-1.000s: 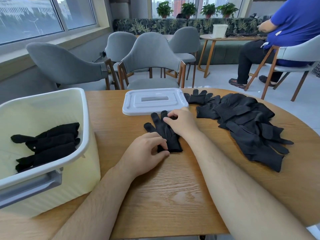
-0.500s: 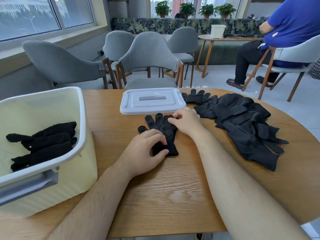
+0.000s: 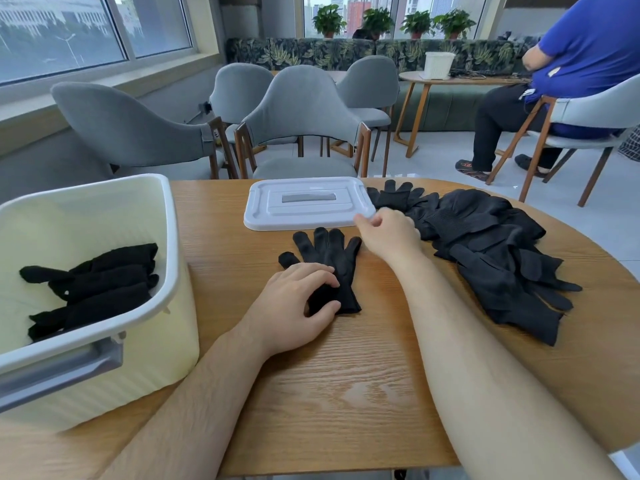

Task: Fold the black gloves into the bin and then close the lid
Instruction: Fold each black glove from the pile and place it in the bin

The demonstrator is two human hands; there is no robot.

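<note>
A black glove (image 3: 329,252) lies flat on the wooden table (image 3: 346,393), fingers spread toward the white lid (image 3: 304,204). My left hand (image 3: 294,306) holds its cuff end, curled fingers on top and the thumb at the cuff's edge. My right hand (image 3: 388,237) hovers just right of the glove's fingertips, near the lid's corner, loosely curled and holding nothing. A pile of black gloves (image 3: 491,251) lies right of it. The cream bin (image 3: 171,237) stands at the left with folded black gloves (image 3: 100,285) inside.
Grey chairs (image 3: 304,123) stand behind the table's far edge. A person in a blue shirt (image 3: 588,46) sits on a chair at the back right. The table's rounded edge curves close behind the glove pile.
My right hand has lifted off the glove's fingers and moved right toward the pile. The glove now lies spread flat. My left hand stays on the cuff.
</note>
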